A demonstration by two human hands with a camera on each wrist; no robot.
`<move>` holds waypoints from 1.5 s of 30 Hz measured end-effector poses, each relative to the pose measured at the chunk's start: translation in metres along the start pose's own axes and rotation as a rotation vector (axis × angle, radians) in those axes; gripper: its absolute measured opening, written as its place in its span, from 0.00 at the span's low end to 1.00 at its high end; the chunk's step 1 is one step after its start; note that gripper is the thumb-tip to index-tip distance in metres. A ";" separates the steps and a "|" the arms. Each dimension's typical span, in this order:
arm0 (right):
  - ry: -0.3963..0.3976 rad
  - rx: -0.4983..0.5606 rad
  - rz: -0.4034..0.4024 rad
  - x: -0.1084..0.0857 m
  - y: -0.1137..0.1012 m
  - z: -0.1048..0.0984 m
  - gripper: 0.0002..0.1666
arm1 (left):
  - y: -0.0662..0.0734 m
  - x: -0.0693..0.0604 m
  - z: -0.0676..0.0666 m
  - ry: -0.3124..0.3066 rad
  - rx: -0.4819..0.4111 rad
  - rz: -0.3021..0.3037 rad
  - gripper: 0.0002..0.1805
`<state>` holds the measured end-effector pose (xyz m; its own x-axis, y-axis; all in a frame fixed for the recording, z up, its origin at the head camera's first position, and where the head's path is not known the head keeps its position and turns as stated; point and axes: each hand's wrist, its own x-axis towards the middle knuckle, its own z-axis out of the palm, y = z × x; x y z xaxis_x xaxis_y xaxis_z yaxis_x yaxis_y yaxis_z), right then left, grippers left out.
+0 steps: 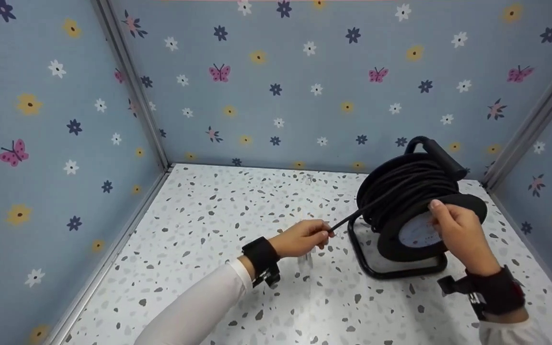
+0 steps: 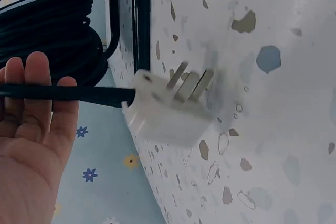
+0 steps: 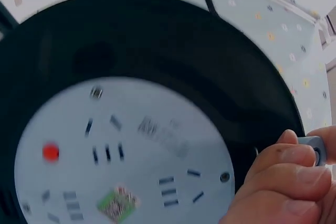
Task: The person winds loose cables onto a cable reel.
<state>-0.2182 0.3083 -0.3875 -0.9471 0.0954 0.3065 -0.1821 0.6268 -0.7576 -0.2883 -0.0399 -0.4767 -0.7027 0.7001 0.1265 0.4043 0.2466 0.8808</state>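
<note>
A black cable reel (image 1: 424, 206) stands on its tube frame at the right, with several turns of black cable (image 1: 403, 184) on its drum. My left hand (image 1: 302, 237) holds the free end of the cable, which runs taut from the drum. Beyond those fingers, in the left wrist view, a white plug (image 2: 168, 114) with flat metal prongs hangs from the cable end. My right hand (image 1: 460, 235) is at the reel's near flange. In the right wrist view its fingers pinch a small grey knob (image 3: 313, 148) near the flange's edge, partly hidden by them.
The reel's white socket plate (image 3: 126, 145) has slots, a red button and a green sticker. A black carrying handle (image 1: 443, 158) tops the frame. Speckled white tabletop (image 1: 218, 211) lies beneath, with flowered blue panels (image 1: 276, 110) at the back and both sides.
</note>
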 end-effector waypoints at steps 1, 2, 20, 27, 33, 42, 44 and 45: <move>0.001 0.008 0.009 0.001 0.001 -0.002 0.33 | 0.000 0.001 0.000 0.015 0.041 0.011 0.17; 0.001 0.009 0.013 0.001 0.003 -0.005 0.33 | 0.001 0.002 0.000 0.036 0.074 0.019 0.17; 0.005 0.010 0.105 0.010 0.039 -0.044 0.36 | 0.035 0.032 0.018 0.010 0.094 0.119 0.23; 0.030 -0.072 0.149 0.010 0.057 -0.052 0.37 | 0.039 0.034 0.024 -0.052 0.104 0.167 0.28; 0.052 -0.106 0.190 0.008 0.075 -0.051 0.38 | 0.029 0.025 0.018 -0.053 0.121 0.129 0.22; 0.059 -0.218 0.223 0.001 0.105 -0.041 0.37 | -0.006 -0.002 0.002 -0.044 0.416 -0.136 0.24; 0.041 -0.236 0.232 -0.001 0.111 -0.038 0.36 | -0.012 -0.009 0.002 -0.043 0.525 -0.228 0.30; 0.036 -0.242 0.233 -0.001 0.113 -0.035 0.35 | -0.015 -0.012 0.002 -0.039 0.583 -0.272 0.33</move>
<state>-0.2283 0.4066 -0.4532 -0.9452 0.2821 0.1641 0.1105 0.7497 -0.6525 -0.2854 -0.0508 -0.4923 -0.8077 0.5822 -0.0924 0.4741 0.7348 0.4851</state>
